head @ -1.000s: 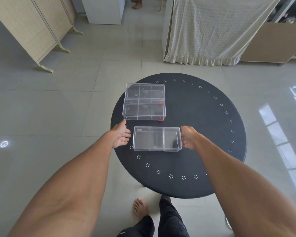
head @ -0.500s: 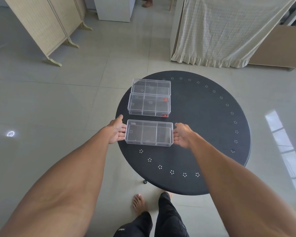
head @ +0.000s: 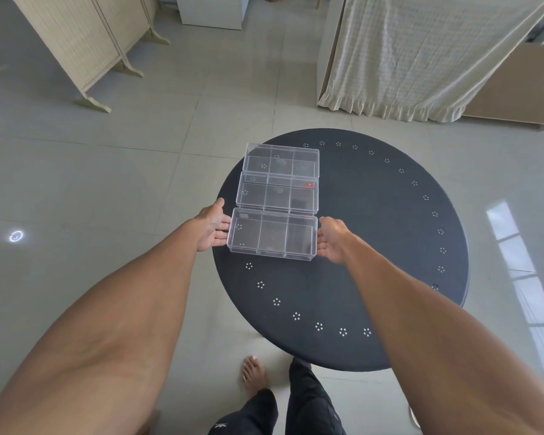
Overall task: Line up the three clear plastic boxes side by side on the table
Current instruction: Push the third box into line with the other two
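Note:
Three clear plastic boxes with inner dividers sit in a row, long sides together, on the left part of the round black table [head: 374, 246]. The far box [head: 281, 160] and the middle box [head: 277, 193] touch each other. The near box [head: 272, 235] lies against the middle one. My left hand [head: 212, 226] presses on the near box's left end and my right hand [head: 332, 238] on its right end, holding it between them.
The table's left rim runs just beside the boxes and under my left hand. A folding screen [head: 85, 42] stands at the far left, a curtained frame [head: 421, 54] at the far right. My legs and bare foot [head: 253, 372] are below the table's near edge.
The near box, held between both hands, has slid left and away from me until it meets the middle box. The other two boxes have stayed put.

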Action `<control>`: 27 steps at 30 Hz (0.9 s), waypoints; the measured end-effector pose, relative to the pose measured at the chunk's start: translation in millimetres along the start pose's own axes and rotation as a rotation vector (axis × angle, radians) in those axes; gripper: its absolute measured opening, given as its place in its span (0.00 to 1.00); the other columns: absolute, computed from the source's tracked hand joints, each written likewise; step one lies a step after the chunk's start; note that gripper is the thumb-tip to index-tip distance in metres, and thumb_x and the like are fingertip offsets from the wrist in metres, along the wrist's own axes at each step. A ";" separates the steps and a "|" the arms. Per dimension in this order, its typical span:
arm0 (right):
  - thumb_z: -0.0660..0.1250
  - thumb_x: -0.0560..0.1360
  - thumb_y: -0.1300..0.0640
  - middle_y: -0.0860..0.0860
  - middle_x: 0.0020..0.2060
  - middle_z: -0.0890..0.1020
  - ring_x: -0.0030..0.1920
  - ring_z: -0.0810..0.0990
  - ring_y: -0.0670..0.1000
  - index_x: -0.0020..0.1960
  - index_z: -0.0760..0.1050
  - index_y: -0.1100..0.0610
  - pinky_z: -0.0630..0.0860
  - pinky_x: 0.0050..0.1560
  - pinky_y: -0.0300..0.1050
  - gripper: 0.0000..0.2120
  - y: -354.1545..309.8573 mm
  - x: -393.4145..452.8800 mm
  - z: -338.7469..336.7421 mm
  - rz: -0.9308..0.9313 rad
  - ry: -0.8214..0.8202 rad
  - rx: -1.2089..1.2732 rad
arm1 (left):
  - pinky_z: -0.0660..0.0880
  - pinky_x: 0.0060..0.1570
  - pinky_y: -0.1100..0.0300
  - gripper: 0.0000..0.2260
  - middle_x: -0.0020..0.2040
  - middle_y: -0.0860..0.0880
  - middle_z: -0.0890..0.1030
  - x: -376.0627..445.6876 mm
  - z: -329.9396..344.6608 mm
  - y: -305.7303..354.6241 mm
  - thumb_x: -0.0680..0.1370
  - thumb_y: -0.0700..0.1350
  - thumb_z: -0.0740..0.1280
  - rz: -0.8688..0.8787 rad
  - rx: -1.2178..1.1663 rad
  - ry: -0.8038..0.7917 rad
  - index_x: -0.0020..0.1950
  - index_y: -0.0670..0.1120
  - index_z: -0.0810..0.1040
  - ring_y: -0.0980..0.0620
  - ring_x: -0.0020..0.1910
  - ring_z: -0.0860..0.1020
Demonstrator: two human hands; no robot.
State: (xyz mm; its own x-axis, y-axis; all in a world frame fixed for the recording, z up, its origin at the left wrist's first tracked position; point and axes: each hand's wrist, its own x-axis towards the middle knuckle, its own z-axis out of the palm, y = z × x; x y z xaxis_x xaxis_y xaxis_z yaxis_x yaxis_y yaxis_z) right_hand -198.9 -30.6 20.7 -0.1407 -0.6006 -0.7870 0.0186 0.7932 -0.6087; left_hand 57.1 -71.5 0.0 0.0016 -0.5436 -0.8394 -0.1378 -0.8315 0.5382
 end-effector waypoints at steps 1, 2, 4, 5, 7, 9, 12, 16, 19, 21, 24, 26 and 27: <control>0.53 0.84 0.61 0.59 0.43 0.82 0.42 0.83 0.58 0.59 0.73 0.64 0.79 0.37 0.49 0.12 -1.4 1.4 -0.1 -0.003 -0.001 -0.003 | 0.67 0.74 0.45 0.34 0.78 0.38 0.69 1.3 -0.5 0.9 0.85 0.61 0.46 0.000 -0.002 0.001 0.78 0.37 0.65 0.39 0.75 0.70; 0.54 0.84 0.61 0.59 0.42 0.82 0.42 0.83 0.58 0.59 0.73 0.64 0.79 0.37 0.49 0.11 -2.9 2.3 -0.3 -0.007 -0.001 -0.007 | 0.66 0.74 0.45 0.33 0.78 0.39 0.69 2.5 -1.1 1.7 0.85 0.62 0.46 0.001 -0.004 0.001 0.78 0.37 0.64 0.39 0.75 0.70; 0.55 0.84 0.61 0.59 0.42 0.82 0.41 0.83 0.58 0.58 0.73 0.64 0.79 0.37 0.49 0.10 -5.2 4.1 -0.3 -0.011 -0.007 -0.004 | 0.66 0.74 0.45 0.33 0.78 0.39 0.69 3.8 -2.1 3.0 0.85 0.62 0.46 0.001 -0.006 0.000 0.78 0.37 0.64 0.39 0.75 0.70; 0.56 0.84 0.60 0.59 0.42 0.82 0.41 0.83 0.57 0.58 0.73 0.64 0.79 0.37 0.49 0.10 -6.2 4.8 -0.1 -0.013 -0.008 -0.004 | 0.66 0.74 0.45 0.34 0.78 0.39 0.69 4.3 -2.2 3.6 0.85 0.62 0.46 0.002 -0.007 0.002 0.78 0.37 0.64 0.39 0.75 0.70; 0.57 0.84 0.60 0.59 0.43 0.83 0.42 0.84 0.58 0.59 0.74 0.65 0.79 0.37 0.48 0.11 -7.1 7.2 0.6 -0.015 -0.011 -0.003 | 0.66 0.74 0.45 0.34 0.77 0.38 0.69 4.7 -2.0 5.3 0.85 0.61 0.46 0.006 -0.011 0.008 0.78 0.37 0.64 0.39 0.75 0.70; 0.58 0.83 0.60 0.59 0.43 0.83 0.42 0.83 0.57 0.59 0.74 0.65 0.79 0.39 0.49 0.11 -8.4 8.3 1.3 -0.019 -0.017 0.001 | 0.66 0.74 0.45 0.34 0.77 0.38 0.69 5.3 -1.1 7.9 0.85 0.61 0.46 0.010 -0.004 0.011 0.78 0.36 0.64 0.39 0.75 0.70; 0.59 0.83 0.59 0.60 0.43 0.82 0.42 0.83 0.57 0.59 0.73 0.65 0.80 0.42 0.49 0.10 -9.4 11.1 0.4 -0.021 -0.015 0.005 | 0.67 0.73 0.45 0.34 0.77 0.38 0.69 5.5 -0.9 10.1 0.85 0.61 0.46 0.007 0.011 0.012 0.77 0.36 0.65 0.38 0.74 0.70; 0.60 0.83 0.58 0.60 0.44 0.83 0.43 0.84 0.57 0.63 0.73 0.66 0.80 0.39 0.49 0.13 -7.6 17.3 -0.6 -0.018 -0.007 0.006 | 0.68 0.73 0.45 0.34 0.77 0.38 0.70 6.9 -2.1 9.7 0.85 0.62 0.47 0.004 0.004 0.015 0.77 0.36 0.66 0.38 0.74 0.71; 0.60 0.82 0.57 0.59 0.46 0.84 0.44 0.85 0.58 0.65 0.74 0.67 0.81 0.41 0.49 0.16 -5.4 19.1 -0.4 -0.011 -0.002 0.002 | 0.67 0.73 0.45 0.34 0.77 0.38 0.70 6.5 -1.4 9.2 0.85 0.61 0.47 0.004 0.000 0.016 0.77 0.36 0.65 0.38 0.74 0.71; 0.61 0.81 0.57 0.60 0.50 0.85 0.46 0.86 0.58 0.67 0.73 0.66 0.82 0.42 0.50 0.19 -4.3 19.4 0.3 -0.012 0.011 0.000 | 0.68 0.73 0.46 0.34 0.76 0.38 0.70 5.4 0.9 9.8 0.85 0.61 0.47 0.006 0.001 0.021 0.77 0.36 0.66 0.38 0.74 0.71; 0.62 0.79 0.56 0.60 0.53 0.86 0.49 0.87 0.59 0.69 0.73 0.64 0.84 0.44 0.51 0.21 -2.9 20.8 -0.2 -0.008 0.031 -0.008 | 0.69 0.69 0.47 0.34 0.75 0.37 0.71 3.4 5.8 10.9 0.85 0.61 0.47 0.008 0.004 0.032 0.76 0.35 0.66 0.39 0.73 0.72; 0.61 0.80 0.57 0.60 0.53 0.86 0.50 0.87 0.59 0.68 0.74 0.64 0.84 0.46 0.51 0.19 -3.0 20.1 -2.0 -0.008 0.039 -0.015 | 0.69 0.70 0.47 0.34 0.75 0.37 0.71 4.0 7.7 10.8 0.85 0.61 0.47 0.010 0.006 0.027 0.76 0.35 0.67 0.38 0.73 0.72; 0.61 0.80 0.57 0.60 0.53 0.86 0.50 0.87 0.59 0.67 0.75 0.64 0.84 0.46 0.51 0.18 -3.4 19.1 -3.2 -0.008 0.041 -0.016 | 0.69 0.70 0.46 0.34 0.76 0.38 0.71 4.7 8.2 10.6 0.85 0.61 0.47 0.010 0.005 0.025 0.76 0.35 0.67 0.38 0.73 0.72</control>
State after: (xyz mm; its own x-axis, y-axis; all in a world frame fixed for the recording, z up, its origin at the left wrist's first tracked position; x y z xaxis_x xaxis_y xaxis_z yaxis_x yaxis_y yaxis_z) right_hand -204.8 -44.5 8.0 -0.1808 -0.6031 -0.7769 0.0012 0.7898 -0.6134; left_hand 47.5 -82.0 1.1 0.0248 -0.5546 -0.8318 -0.1427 -0.8255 0.5461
